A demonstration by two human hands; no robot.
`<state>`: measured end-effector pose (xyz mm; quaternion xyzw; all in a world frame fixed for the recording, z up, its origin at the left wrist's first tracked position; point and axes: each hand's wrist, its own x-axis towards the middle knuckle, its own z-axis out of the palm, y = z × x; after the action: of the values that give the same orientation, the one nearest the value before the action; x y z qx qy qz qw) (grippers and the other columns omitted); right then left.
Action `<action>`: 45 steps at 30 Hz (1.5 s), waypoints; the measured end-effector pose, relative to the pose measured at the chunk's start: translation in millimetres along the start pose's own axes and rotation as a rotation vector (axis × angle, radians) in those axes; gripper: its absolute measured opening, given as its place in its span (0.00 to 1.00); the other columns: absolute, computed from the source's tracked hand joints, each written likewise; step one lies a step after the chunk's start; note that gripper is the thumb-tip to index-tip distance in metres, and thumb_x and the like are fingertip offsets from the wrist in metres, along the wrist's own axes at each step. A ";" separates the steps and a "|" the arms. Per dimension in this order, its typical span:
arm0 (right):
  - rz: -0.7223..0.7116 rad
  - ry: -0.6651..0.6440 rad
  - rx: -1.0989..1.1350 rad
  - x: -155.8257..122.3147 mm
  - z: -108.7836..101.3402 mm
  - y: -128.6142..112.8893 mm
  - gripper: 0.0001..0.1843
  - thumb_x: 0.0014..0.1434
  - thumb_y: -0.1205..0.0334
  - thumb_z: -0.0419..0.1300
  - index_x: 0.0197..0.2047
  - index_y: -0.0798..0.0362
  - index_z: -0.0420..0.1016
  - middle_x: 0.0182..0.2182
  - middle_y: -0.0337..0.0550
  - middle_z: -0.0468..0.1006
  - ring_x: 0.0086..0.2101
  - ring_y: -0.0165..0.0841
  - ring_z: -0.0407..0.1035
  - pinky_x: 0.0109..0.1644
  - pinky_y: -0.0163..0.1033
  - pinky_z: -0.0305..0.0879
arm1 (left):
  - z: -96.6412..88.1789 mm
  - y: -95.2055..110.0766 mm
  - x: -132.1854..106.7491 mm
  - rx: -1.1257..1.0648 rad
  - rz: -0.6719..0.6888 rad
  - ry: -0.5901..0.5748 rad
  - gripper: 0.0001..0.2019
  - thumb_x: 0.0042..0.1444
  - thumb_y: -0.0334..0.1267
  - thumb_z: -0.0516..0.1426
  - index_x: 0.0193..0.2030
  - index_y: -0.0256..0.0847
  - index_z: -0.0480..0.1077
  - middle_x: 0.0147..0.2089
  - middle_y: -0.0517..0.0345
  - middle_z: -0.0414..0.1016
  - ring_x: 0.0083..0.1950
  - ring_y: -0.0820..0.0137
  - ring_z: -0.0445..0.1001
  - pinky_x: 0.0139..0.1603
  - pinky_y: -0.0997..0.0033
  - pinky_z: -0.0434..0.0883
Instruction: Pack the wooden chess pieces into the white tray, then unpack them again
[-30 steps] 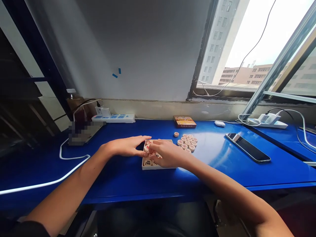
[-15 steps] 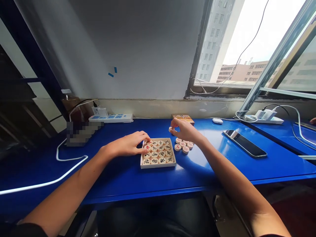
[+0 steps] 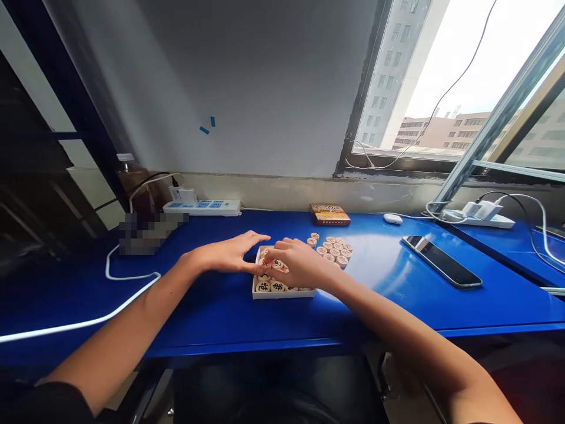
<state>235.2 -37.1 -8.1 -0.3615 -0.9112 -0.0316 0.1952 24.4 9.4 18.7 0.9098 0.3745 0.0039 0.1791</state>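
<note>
Right hand (image 3: 300, 265) on black-inscribed xiangqi pieces (image 3: 263, 287)

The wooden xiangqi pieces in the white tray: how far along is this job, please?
Done: rows of wooden pieces already sit in the white tray. In hand: the right hand's fingers are down among them, and what they hold is hidden. The left hand lies open at the tray's edge. Left: a cluster of loose pieces beyond the tray.

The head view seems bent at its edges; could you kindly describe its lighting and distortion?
In the head view, the window is blown out to white, glare spreads across the desk, the wall leans with wide-angle bending, and a patch at left is pixelated.
</note>
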 end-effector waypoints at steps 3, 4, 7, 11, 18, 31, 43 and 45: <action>0.016 0.000 0.028 4.2 9.6 -10.0 0.09 0.61 0.57 0.56 0.37 0.54 0.72 0.34 0.42 0.75 0.37 0.33 0.66 0.41 0.37 0.57 | 0.2 -2.1 0.6 -0.021 0.027 -0.065 0.39 0.55 0.60 0.55 0.68 0.43 0.51 0.67 0.49 0.55 0.66 0.58 0.56 0.63 0.66 0.56; 0.016 0.008 0.031 4.8 10.4 -9.6 0.07 0.60 0.60 0.56 0.36 0.54 0.71 0.34 0.42 0.75 0.36 0.32 0.66 0.40 0.36 0.57 | 0.3 -1.9 0.7 -0.020 0.034 -0.075 0.38 0.56 0.60 0.55 0.68 0.43 0.50 0.66 0.49 0.56 0.65 0.58 0.56 0.63 0.65 0.56; 0.025 0.078 0.030 4.0 3.7 -1.7 0.02 0.57 0.66 0.56 0.32 0.54 0.68 0.32 0.41 0.75 0.35 0.32 0.66 0.40 0.35 0.57 | 0.0 -0.7 -0.9 -0.004 0.027 -0.091 0.37 0.57 0.57 0.54 0.69 0.42 0.50 0.64 0.49 0.59 0.64 0.58 0.58 0.62 0.64 0.57; 0.112 0.278 0.031 -4.8 -24.2 18.5 0.04 0.55 0.67 0.56 0.36 0.53 0.67 0.33 0.39 0.75 0.36 0.32 0.66 0.41 0.35 0.57 | -4.6 -0.5 -6.7 -0.007 -0.002 -0.132 0.38 0.56 0.52 0.56 0.69 0.43 0.48 0.66 0.50 0.57 0.64 0.58 0.58 0.61 0.66 0.58; 0.302 0.137 -0.075 -27.2 -52.2 62.1 0.10 0.58 0.59 0.58 0.43 0.53 0.69 0.36 0.42 0.75 0.38 0.34 0.68 0.43 0.37 0.59 | -6.4 5.4 -5.2 0.093 -0.019 0.015 0.19 0.59 0.45 0.52 0.55 0.44 0.65 0.53 0.54 0.71 0.52 0.61 0.69 0.51 0.68 0.65; 0.379 -0.035 -0.049 -25.2 -47.2 62.9 0.14 0.60 0.59 0.57 0.48 0.55 0.71 0.42 0.47 0.76 0.45 0.38 0.69 0.47 0.40 0.61 | 0.7 23.3 -0.2 0.093 0.138 0.185 0.11 0.60 0.44 0.53 0.44 0.41 0.69 0.45 0.52 0.71 0.46 0.63 0.69 0.44 0.68 0.66; 0.390 -0.063 -0.016 -26.1 -52.2 63.0 0.17 0.61 0.57 0.56 0.51 0.55 0.70 0.43 0.46 0.76 0.42 0.36 0.71 0.42 0.36 0.62 | 4.1 34.2 16.1 -0.041 0.217 0.108 0.13 0.55 0.42 0.56 0.45 0.38 0.68 0.43 0.52 0.71 0.44 0.66 0.70 0.38 0.73 0.67; 0.393 -0.047 -0.016 -27.0 -51.1 68.8 0.17 0.61 0.58 0.57 0.51 0.55 0.71 0.44 0.47 0.76 0.43 0.36 0.70 0.44 0.36 0.62 | 0.1 50.2 21.7 -0.055 0.294 0.123 0.11 0.56 0.40 0.56 0.43 0.37 0.70 0.42 0.53 0.71 0.43 0.67 0.71 0.39 0.73 0.67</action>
<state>316.2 -14.0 23.1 -0.5346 -0.8271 0.0084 0.1734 74.1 -8.7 32.4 0.9476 0.2472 0.0958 0.1782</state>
